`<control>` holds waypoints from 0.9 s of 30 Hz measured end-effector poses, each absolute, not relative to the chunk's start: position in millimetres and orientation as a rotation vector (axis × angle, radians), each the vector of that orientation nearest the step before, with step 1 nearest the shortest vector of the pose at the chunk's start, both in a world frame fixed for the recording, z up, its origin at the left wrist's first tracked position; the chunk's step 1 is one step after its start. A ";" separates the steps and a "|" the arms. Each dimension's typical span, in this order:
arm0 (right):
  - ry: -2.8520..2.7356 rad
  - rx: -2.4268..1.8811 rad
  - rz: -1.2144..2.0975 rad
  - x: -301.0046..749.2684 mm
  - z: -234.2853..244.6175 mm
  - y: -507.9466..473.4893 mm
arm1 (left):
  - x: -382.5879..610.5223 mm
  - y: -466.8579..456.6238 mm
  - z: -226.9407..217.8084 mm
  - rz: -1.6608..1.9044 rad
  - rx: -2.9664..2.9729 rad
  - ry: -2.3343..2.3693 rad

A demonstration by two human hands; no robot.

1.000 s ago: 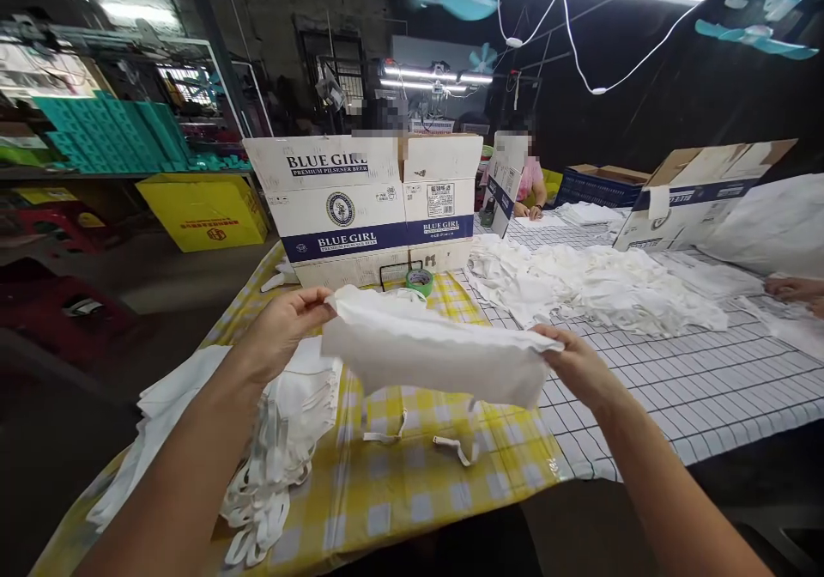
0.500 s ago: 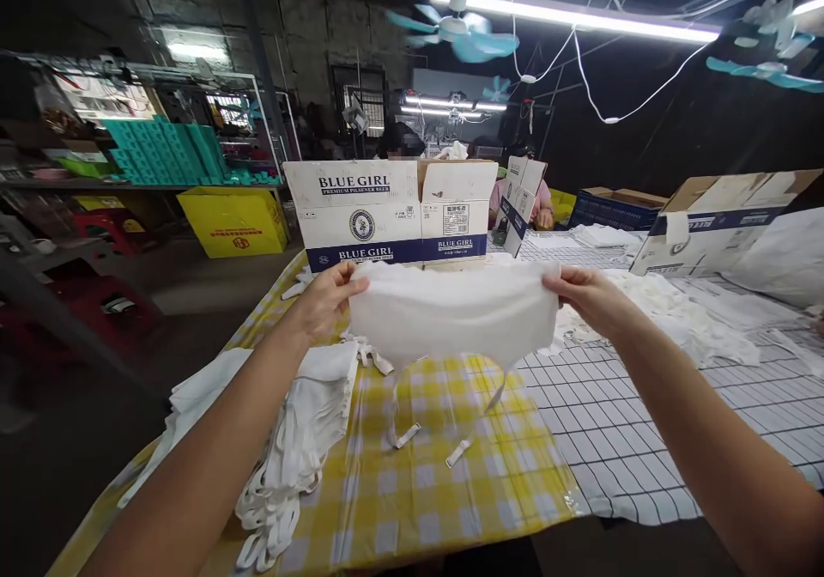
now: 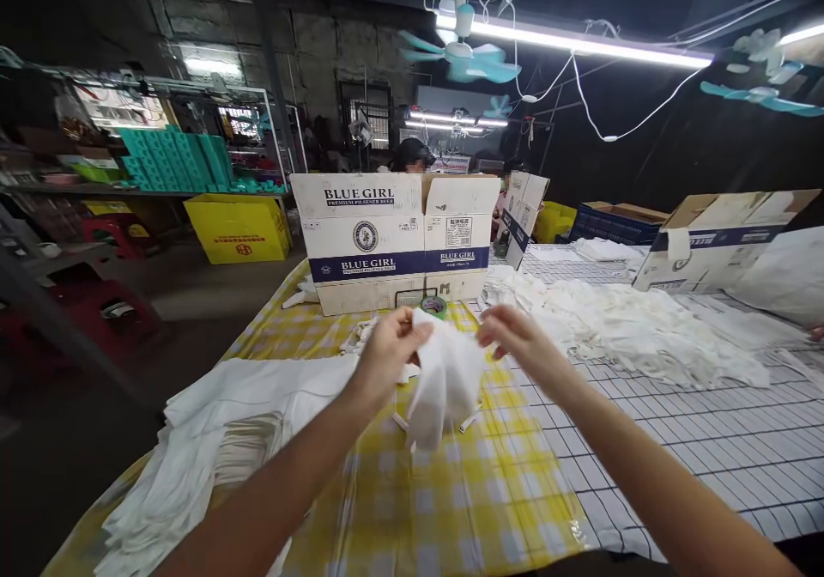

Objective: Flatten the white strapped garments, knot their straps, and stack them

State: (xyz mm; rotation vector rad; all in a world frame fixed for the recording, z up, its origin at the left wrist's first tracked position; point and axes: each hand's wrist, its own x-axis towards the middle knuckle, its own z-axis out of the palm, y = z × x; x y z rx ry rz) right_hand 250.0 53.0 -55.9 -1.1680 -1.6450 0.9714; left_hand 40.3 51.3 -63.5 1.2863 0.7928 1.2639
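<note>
My left hand pinches the upper edge of a white bra-like garment, which hangs folded and bunched over the table. Small strap ends show at its lower sides. My right hand is just right of the cloth, slightly blurred, fingers apart and seemingly holding nothing. Left of the garment, partly behind my left forearm, lies a stack of similar white garments. A roll of green tape sits just beyond my hands.
A yellow checked cloth covers the near table. Ahead stands a Blue Girl carton. A heap of white garments spreads to the right on a grid-patterned cloth. A person is partly visible behind the carton.
The garment was stretched wide between both hands; now it hangs bunched from my left hand. My hands came together and lower, and my right hand appears to have let go.
</note>
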 end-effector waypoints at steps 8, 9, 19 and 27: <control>-1.797 -0.975 1.131 207.4 -87.4 42.2 | 68.2 35.6 -90.0 1.163 1.615 0.899; -1.806 -0.999 1.128 209.4 -84.0 44.0 | 64.4 34.5 -87.6 1.240 1.715 0.941; -1.993 -1.104 0.930 234.0 -30.8 25.9 | 18.6 62.7 -142.0 0.557 1.773 0.735; -1.813 -1.263 0.799 291.1 -9.8 17.9 | -2.7 58.2 -156.0 0.722 1.625 0.762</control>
